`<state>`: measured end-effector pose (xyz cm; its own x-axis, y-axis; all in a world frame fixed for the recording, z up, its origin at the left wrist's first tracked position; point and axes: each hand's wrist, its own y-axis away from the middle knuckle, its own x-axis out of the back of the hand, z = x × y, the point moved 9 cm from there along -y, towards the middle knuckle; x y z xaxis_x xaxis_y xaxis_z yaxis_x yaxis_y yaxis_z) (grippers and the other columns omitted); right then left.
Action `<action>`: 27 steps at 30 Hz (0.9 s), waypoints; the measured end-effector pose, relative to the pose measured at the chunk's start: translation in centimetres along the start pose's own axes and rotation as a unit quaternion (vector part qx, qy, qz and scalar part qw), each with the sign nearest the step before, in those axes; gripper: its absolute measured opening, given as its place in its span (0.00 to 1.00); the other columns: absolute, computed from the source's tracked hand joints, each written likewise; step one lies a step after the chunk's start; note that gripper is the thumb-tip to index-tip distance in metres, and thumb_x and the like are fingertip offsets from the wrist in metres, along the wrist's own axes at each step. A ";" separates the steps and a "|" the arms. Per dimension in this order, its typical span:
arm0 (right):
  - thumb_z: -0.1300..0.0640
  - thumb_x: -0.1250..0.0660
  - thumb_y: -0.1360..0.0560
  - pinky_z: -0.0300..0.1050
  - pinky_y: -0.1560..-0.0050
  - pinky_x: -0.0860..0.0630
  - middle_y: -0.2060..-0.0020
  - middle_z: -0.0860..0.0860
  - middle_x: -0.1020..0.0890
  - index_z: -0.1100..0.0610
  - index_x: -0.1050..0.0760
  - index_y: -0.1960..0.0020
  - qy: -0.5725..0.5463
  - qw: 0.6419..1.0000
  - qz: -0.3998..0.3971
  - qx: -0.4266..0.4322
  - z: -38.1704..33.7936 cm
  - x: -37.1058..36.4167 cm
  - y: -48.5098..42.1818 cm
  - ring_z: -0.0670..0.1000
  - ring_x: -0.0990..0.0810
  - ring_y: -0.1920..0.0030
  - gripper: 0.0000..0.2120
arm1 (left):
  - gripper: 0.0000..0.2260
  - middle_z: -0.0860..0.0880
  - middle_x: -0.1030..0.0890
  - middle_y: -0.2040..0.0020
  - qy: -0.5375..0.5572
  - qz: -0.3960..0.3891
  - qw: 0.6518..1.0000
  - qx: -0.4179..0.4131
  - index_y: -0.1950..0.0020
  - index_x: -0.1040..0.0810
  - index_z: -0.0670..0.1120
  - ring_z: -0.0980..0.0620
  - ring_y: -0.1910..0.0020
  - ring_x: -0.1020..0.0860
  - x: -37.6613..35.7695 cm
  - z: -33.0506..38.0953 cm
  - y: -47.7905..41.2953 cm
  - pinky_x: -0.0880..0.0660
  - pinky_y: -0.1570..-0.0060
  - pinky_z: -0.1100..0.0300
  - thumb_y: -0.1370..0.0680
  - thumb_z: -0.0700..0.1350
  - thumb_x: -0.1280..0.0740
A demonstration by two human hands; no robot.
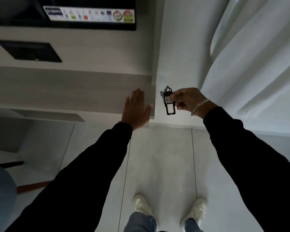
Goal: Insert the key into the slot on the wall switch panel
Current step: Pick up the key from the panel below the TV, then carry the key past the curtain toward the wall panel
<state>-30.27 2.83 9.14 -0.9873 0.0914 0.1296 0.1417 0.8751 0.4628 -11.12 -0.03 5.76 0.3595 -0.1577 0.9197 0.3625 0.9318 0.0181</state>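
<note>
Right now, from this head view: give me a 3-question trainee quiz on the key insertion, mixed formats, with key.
1. Multiple choice: which hand grips the black key tag?
A. Left hand
B. Right hand
C. Both hands

2. True or false: the left hand is closed in a fist around the key.

3. Fill in: the right hand has a silver ____ at its wrist.

Key:
1. B. The right hand pinches the tag near the grey slot piece on the white wall.
2. False. It is open and flat, fingers spread against the grey ledge.
3. Bracelet.
</note>
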 end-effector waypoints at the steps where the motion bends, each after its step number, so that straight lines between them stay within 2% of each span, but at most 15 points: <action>1: 0.64 0.30 0.27 0.33 0.73 0.23 0.66 0.55 0.21 0.65 0.21 0.49 0.000 1.000 0.002 0.012 -0.3 1.4 1.0 0.45 0.25 0.73 0.07 | 0.30 0.38 0.47 0.18 -0.003 0.015 1.000 -0.021 0.20 0.47 0.37 0.40 0.18 0.49 0.6 2.1 0.3 0.49 0.19 0.40 0.17 0.53 0.44; 3: 0.66 0.31 0.27 0.33 0.73 0.23 0.66 0.55 0.21 0.68 0.22 0.46 0.002 0.999 0.007 0.035 -0.9 4.1 2.8 0.43 0.25 0.76 0.11 | 0.30 0.38 0.47 0.18 -0.008 0.052 0.997 -0.058 0.20 0.47 0.37 0.40 0.18 0.50 1.9 6.0 0.8 0.51 0.19 0.40 0.17 0.52 0.43; 8: 0.66 0.31 0.27 0.33 0.75 0.24 0.67 0.56 0.22 0.69 0.23 0.46 -0.018 0.997 0.018 0.077 -2.4 12.1 7.7 0.42 0.26 0.78 0.10 | 0.31 0.39 0.49 0.18 -0.037 0.119 0.983 -0.132 0.20 0.49 0.38 0.41 0.18 0.52 4.5 16.3 1.4 0.52 0.19 0.40 0.17 0.52 0.43; 15: 0.65 0.30 0.27 0.35 0.74 0.23 0.67 0.55 0.20 0.67 0.20 0.52 -0.027 0.991 0.027 0.132 -4.2 24.6 13.9 0.44 0.25 0.76 0.06 | 0.30 0.39 0.48 0.18 -0.052 0.181 0.964 -0.190 0.20 0.48 0.38 0.41 0.17 0.52 7.0 31.1 0.2 0.52 0.19 0.39 0.17 0.51 0.44; 18: 0.65 0.31 0.26 0.35 0.74 0.23 0.68 0.55 0.20 0.63 0.20 0.57 -0.030 0.988 0.038 0.147 -4.9 29.6 16.0 0.45 0.24 0.76 0.02 | 0.30 0.40 0.47 0.18 -0.030 0.202 0.954 -0.219 0.20 0.48 0.38 0.42 0.17 0.51 7.4 37.3 -0.7 0.52 0.18 0.40 0.17 0.52 0.44; 24: 0.65 0.30 0.27 0.36 0.72 0.22 0.68 0.55 0.21 0.65 0.20 0.54 -0.033 0.980 0.095 0.174 -5.8 39.9 19.0 0.46 0.24 0.74 0.03 | 0.30 0.39 0.45 0.18 -0.017 0.221 0.924 -0.312 0.20 0.46 0.38 0.42 0.18 0.50 6.5 49.3 -3.0 0.50 0.19 0.38 0.18 0.52 0.45; 27: 0.65 0.31 0.27 0.37 0.72 0.22 0.68 0.56 0.20 0.62 0.21 0.58 -0.055 0.971 0.144 0.184 -5.6 46.1 20.1 0.47 0.24 0.74 0.02 | 0.30 0.39 0.44 0.18 -0.002 0.227 0.904 -0.363 0.20 0.45 0.38 0.41 0.18 0.49 5.0 55.7 -4.6 0.50 0.19 0.37 0.18 0.52 0.46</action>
<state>-72.57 21.97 29.31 -0.9149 0.3902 0.1037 0.3983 0.9143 0.0734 -58.91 13.09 32.16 0.6108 0.1889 0.7690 0.6479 0.4391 -0.6225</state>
